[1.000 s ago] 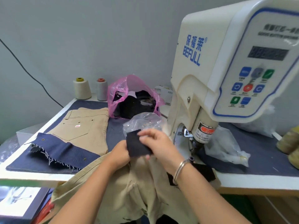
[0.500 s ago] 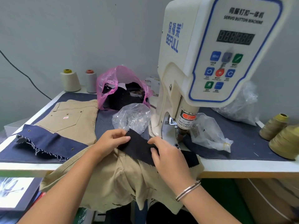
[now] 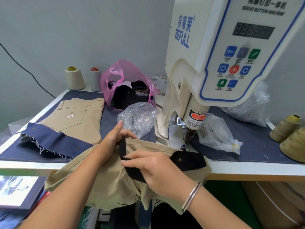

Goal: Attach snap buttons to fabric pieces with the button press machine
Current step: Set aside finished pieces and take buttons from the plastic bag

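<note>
The black strip (image 3: 188, 160) lies on the tan garment (image 3: 105, 177), slack and easily shifted; if it creeps while sliding toward the press (image 3: 189, 136), the snap would likely land off its mark. One snap already sits on it, just right of the right hand (image 3: 153, 169), which presses it flat. The left hand (image 3: 113, 138) pinches its far end, fingers near the bag of snaps (image 3: 137, 118).
</note>
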Action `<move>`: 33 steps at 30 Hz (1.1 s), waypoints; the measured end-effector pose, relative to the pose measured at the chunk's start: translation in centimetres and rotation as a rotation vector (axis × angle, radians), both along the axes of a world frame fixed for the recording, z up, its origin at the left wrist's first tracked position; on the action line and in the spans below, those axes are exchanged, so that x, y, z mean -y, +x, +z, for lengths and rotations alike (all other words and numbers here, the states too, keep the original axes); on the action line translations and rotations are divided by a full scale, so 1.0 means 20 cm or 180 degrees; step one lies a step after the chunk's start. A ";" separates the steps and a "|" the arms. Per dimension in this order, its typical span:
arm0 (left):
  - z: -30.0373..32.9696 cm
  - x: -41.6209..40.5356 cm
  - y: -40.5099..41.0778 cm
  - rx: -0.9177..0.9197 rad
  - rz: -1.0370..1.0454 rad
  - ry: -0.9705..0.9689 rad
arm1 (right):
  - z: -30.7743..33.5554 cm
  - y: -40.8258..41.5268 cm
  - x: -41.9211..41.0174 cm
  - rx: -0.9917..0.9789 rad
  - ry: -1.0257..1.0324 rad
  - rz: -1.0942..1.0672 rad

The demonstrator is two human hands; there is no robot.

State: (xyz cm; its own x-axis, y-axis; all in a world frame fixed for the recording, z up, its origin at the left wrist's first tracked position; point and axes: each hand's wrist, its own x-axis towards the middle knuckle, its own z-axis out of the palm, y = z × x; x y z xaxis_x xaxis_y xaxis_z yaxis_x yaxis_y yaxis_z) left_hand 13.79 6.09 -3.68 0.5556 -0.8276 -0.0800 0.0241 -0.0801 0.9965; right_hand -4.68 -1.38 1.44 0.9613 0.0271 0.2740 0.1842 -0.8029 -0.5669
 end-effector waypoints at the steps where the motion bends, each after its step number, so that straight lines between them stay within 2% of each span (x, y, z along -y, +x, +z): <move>1: 0.00 0.00 0.00 -0.0111 -0.0003 0.0004 | 0.00 0.00 0.01 -0.0051 0.0105 0.0097; 4: 0.00 0.01 0.02 -0.0218 -0.0050 0.0103 | 0.01 0.02 0.06 -0.0256 0.0391 0.0068; 7: 0.00 0.01 0.02 -0.0424 -0.0080 0.0048 | 0.01 0.06 0.13 -0.0488 0.0306 -0.0600; 13: -0.03 -0.01 0.03 -0.0049 -0.0096 0.0092 | -0.05 0.06 0.22 -0.0785 -0.0310 -0.1265; 17: -0.02 -0.02 0.04 0.0722 -0.0134 0.0124 | -0.06 0.06 0.21 -0.0752 -0.0606 -0.1263; 21: -0.03 -0.01 0.05 0.0780 -0.0113 0.0205 | -0.03 0.05 0.19 -0.0930 -0.1069 -0.1291; 24: -0.04 0.00 0.04 0.0846 -0.0113 0.0208 | 0.00 0.11 0.15 -0.0425 -0.1452 -0.1523; 26: -0.04 0.00 0.04 0.0931 -0.0078 0.0220 | 0.04 0.22 0.13 0.0089 -0.1183 -0.1491; 27: -0.04 0.00 0.04 0.0977 -0.0048 0.0236 | 0.05 0.31 0.14 0.0154 -0.1102 -0.1487; 33: -0.05 0.01 0.05 0.1006 0.0063 0.0249 | -0.01 0.78 0.26 -0.1085 -0.1656 -0.1674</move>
